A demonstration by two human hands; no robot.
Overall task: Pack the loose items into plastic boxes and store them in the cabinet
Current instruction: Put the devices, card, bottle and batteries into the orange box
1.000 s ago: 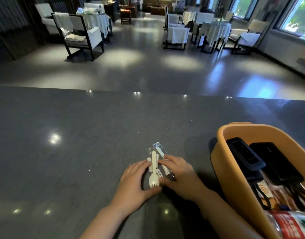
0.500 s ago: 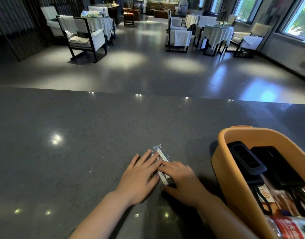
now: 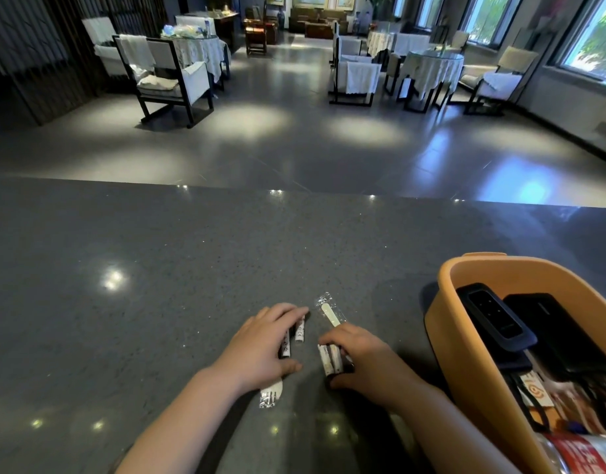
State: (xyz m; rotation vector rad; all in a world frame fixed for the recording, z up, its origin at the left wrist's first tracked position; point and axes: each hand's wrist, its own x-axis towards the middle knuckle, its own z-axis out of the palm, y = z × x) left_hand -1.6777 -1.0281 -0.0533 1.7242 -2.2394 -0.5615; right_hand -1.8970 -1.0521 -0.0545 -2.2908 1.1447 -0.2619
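Small white wrapped packets lie on the dark stone counter (image 3: pixel 158 285) in front of me. My left hand (image 3: pixel 260 347) lies flat over two short packets (image 3: pixel 300 331), and a wrapped plastic utensil (image 3: pixel 270 395) pokes out under its heel. My right hand (image 3: pixel 361 359) curls over another pair of short packets (image 3: pixel 329 359), thumb at their near end. A clear-wrapped white stick (image 3: pixel 330 313) lies just beyond my right fingers. An orange plastic box (image 3: pixel 466 371) stands at the right, holding black devices (image 3: pixel 493 319), cables and a red can (image 3: pixel 582 455).
The counter's far edge runs across the middle of the view. Beyond it is a shiny floor with chairs (image 3: pixel 171 80) and cloth-covered tables (image 3: pixel 428 73). The orange box sits close to my right forearm.
My hands, close together over one bundle before, have drawn apart. The packets now lie split into a left group and a right group, and the wrapped utensil has slid toward me under my left hand.
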